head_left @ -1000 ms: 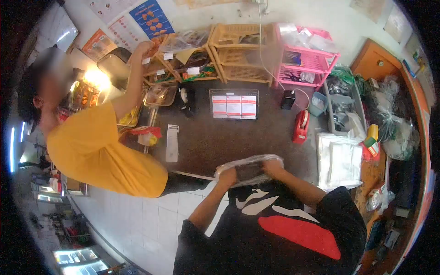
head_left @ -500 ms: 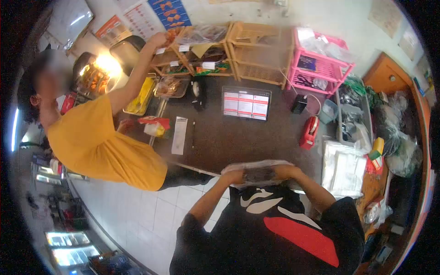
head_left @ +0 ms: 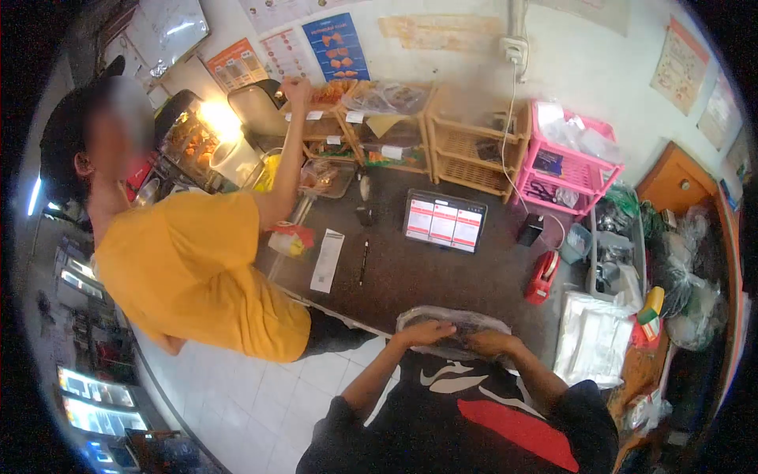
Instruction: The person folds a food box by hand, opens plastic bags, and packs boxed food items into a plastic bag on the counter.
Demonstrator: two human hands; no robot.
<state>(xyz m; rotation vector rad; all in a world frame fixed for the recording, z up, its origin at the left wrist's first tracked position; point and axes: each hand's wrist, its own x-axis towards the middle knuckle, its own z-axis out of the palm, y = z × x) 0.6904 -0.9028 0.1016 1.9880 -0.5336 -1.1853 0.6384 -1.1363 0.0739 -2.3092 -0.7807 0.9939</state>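
Note:
A wrinkled clear plastic package (head_left: 459, 317) is in front of my body at the counter's near edge. Dark tones show through it; I cannot make out whether these are contents or the counter. My left hand (head_left: 429, 332) holds its left part, fingers reaching across the top. On the right part, my right hand (head_left: 491, 343) grips it with bent fingers, partly hidden. The two hands are close together. Beyond the package a tablet (head_left: 444, 221) with a lit screen lies on the dark counter (head_left: 403, 276).
At left, a co-worker in a yellow shirt (head_left: 189, 268) reaches toward the wicker racks (head_left: 387, 126). A paper slip (head_left: 327, 261) and a pen (head_left: 364, 262) lie on the counter. To the right are a red tape dispenser (head_left: 542, 276), plastic bags (head_left: 592, 340) and a pink rack (head_left: 572, 162).
My hands have moved from the package's sides inward over its top, nearer each other. The view has shifted, so the counter sits lower. The co-worker's raised arm is still at the racks.

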